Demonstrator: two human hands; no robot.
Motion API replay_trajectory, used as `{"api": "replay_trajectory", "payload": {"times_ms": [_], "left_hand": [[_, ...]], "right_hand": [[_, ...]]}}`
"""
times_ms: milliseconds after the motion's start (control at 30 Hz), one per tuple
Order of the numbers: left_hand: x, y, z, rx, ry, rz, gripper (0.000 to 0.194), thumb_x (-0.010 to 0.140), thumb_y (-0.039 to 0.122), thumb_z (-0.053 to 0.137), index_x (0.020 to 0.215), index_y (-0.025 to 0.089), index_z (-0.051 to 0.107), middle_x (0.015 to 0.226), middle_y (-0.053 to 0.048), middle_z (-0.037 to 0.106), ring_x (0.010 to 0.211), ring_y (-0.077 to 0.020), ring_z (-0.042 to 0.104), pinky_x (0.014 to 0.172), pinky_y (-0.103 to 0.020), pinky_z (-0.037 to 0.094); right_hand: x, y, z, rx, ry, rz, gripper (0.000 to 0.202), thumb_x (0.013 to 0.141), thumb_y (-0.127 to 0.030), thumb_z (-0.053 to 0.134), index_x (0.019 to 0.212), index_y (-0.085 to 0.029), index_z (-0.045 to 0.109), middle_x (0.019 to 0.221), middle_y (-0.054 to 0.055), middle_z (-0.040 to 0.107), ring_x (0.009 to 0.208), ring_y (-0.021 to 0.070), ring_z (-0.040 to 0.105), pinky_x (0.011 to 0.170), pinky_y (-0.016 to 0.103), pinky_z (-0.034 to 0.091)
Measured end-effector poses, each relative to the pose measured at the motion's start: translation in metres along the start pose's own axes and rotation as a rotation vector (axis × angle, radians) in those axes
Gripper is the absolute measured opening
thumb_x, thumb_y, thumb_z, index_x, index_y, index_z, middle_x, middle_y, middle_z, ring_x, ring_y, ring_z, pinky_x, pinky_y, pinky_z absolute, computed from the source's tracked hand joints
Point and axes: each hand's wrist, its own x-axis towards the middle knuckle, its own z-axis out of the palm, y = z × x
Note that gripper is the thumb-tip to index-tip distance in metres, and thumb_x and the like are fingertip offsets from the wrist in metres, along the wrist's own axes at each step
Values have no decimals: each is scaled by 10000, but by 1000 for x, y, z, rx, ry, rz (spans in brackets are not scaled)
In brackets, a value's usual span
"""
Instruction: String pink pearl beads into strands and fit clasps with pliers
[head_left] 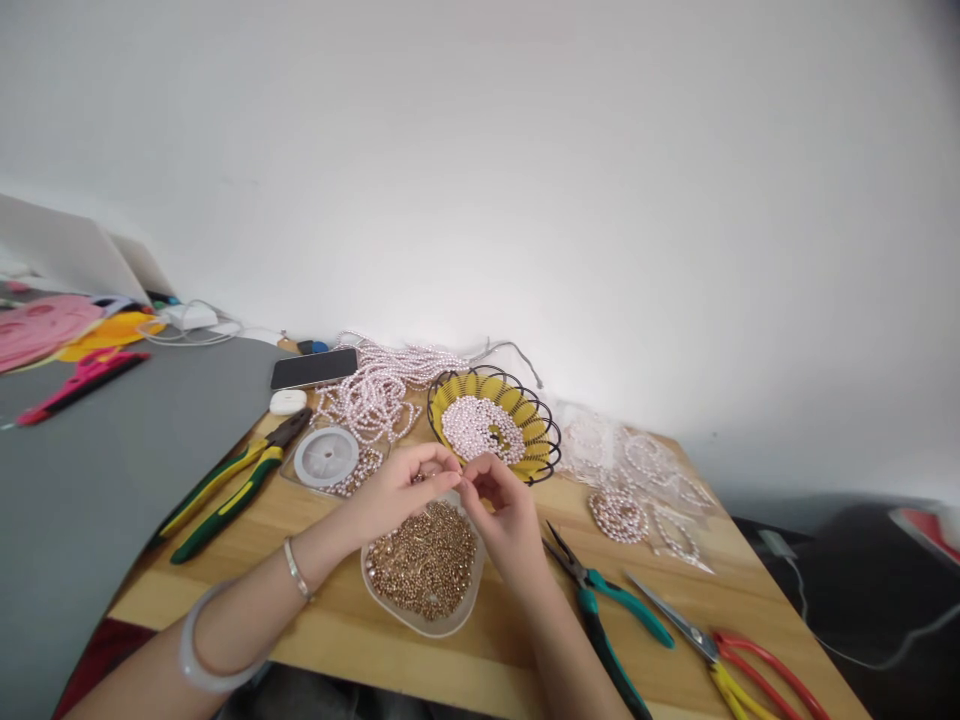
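Note:
Over the back edge of a white bowl [442,632] of small gold beads [426,565], my two hands meet fingertip to fingertip. My left hand [411,487] comes from the left with thumb and index finger pinched. My right hand [501,510] is pinched too, its tips against those of the left. Whatever lies between the fingertips is too small to make out. Just behind the hands stands a yellow basket [536,430] with black wire loops, holding pale pink beads [480,428].
Left are a white spool [326,457], green-yellow pliers [236,490], a phone [315,369] and a white case [288,402]. Pink bead strands [375,390] lie behind. Right are bagged beads [637,460], teal pliers [592,585] and red-yellow scissors [705,645].

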Motion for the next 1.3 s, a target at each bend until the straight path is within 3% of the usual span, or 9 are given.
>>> {"api": "replay_trajectory", "payload": {"times_ms": [133, 267, 567, 833, 1000, 1167, 1300], "left_hand": [[1, 0, 0, 51, 17, 36, 105, 902, 271, 631, 877, 174, 664, 638, 41, 518, 503, -87, 433, 450, -185, 310], [1, -2, 0, 64, 17, 46, 117, 903, 273, 627, 916, 175, 689, 680, 25, 564, 518, -92, 447, 458, -188, 322], [2, -8, 1, -15, -14, 10, 177, 912, 322, 611, 981, 169, 669, 769, -9, 640, 470, -59, 389, 435, -176, 293], [-2, -5, 2, -49, 4, 42, 146, 881, 298, 657, 946, 182, 718, 708, 7, 592, 488, -62, 385, 456, -176, 322], [-4, -2, 4, -71, -3, 52, 154, 863, 305, 667, 930, 189, 742, 622, 24, 547, 468, -72, 381, 450, -187, 330], [-4, -3, 4, -77, 9, 60, 161, 844, 332, 681, 878, 182, 730, 590, 33, 515, 468, -78, 391, 457, -197, 330], [-4, -6, 4, -68, 32, 65, 169, 799, 339, 737, 853, 180, 717, 610, 32, 513, 492, -81, 404, 473, -200, 312]], "right_hand": [[1, 0, 1, -8, 31, -39, 53, 910, -173, 595, 894, -214, 565, 801, 5, 604, 700, 148, 618, 622, 244, 522], [1, -4, -1, -64, 19, -127, 144, 930, -138, 566, 970, -231, 670, 931, 51, 618, 852, 184, 638, 708, 288, 540], [-1, -8, -4, -70, 86, -195, 210, 931, -120, 576, 890, -247, 738, 865, 47, 610, 768, 186, 622, 646, 307, 533], [0, -8, -7, 161, 193, -126, 55, 908, -237, 696, 855, -235, 711, 774, 22, 678, 710, 176, 661, 610, 298, 568], [-1, -10, -8, 232, 241, -118, 89, 880, -303, 750, 842, -238, 702, 800, 34, 726, 759, 188, 705, 660, 318, 592], [-5, -13, -9, 247, 221, -151, 72, 915, -304, 715, 876, -244, 720, 829, 51, 760, 813, 211, 744, 729, 358, 615], [-9, -16, -10, 231, 161, -179, 83, 945, -218, 667, 939, -259, 740, 919, 60, 789, 884, 216, 752, 784, 366, 609]]}}
